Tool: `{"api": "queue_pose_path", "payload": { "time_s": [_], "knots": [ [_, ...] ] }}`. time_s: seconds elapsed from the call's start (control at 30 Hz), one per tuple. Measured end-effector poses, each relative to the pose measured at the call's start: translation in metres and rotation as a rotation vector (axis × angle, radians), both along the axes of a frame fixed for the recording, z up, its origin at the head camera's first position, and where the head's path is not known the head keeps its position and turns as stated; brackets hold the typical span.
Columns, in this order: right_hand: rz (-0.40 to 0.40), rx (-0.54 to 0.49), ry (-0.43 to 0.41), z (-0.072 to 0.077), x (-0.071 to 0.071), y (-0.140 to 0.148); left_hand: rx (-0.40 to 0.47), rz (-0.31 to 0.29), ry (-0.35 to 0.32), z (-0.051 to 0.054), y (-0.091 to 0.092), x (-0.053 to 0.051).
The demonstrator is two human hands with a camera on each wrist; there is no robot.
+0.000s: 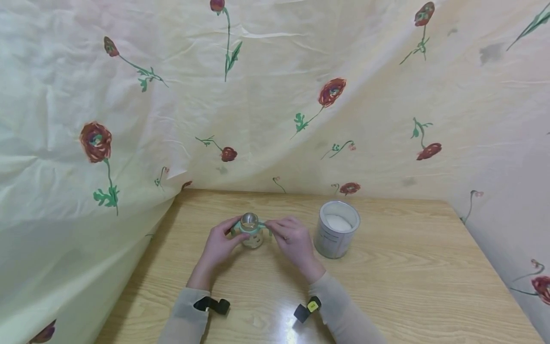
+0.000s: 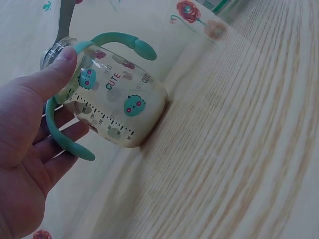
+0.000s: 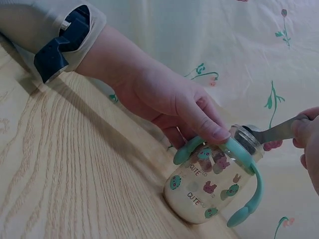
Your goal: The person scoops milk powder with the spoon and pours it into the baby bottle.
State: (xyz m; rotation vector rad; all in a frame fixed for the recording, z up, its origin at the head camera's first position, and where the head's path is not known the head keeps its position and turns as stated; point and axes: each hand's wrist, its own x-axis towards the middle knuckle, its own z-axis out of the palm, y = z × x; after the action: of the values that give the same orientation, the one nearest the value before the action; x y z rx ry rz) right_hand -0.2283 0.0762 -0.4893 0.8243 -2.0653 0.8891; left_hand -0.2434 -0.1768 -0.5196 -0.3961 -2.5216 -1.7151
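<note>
A clear baby bottle (image 2: 117,97) with teal side handles, printed animal faces and a measuring scale stands upright on the table. My left hand (image 1: 221,242) grips it round the neck, the thumb (image 2: 64,64) lying against the front just below the rim. From the right, my right hand (image 1: 295,240) pinches the handle of a metal spoon (image 3: 279,131). The spoon's bowl sits at the bottle's open mouth, seen from above in the head view. How far the bowl reaches inside, and whether it carries anything, I cannot tell.
To the right of my right hand stands an open metal can (image 1: 333,244) with white contents, probably powder. The wooden table (image 1: 408,267) ends at a flower-printed cloth (image 1: 266,105) hanging behind and at both sides.
</note>
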Motion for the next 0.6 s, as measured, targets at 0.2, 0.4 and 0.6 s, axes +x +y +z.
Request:
{"api": "queue_pose_path", "payload": {
  "time_s": [0.2, 0.4, 0.6],
  "knots": [
    [0.011, -0.016, 0.001, 0.0008, 0.0014, -0.0005, -0.007, -0.003, 0.003, 0.0003, 0.0000, -0.0002],
    [-0.006, -0.096, -0.087, 0.0002, 0.0023, -0.0028, -0.012, -0.008, 0.010, 0.0008, 0.0000, 0.0006],
    [-0.003, -0.083, -0.060, -0.0006, 0.0013, -0.0024, -0.005, -0.004, 0.004, 0.0014, -0.0002, 0.0008]
  ]
}}
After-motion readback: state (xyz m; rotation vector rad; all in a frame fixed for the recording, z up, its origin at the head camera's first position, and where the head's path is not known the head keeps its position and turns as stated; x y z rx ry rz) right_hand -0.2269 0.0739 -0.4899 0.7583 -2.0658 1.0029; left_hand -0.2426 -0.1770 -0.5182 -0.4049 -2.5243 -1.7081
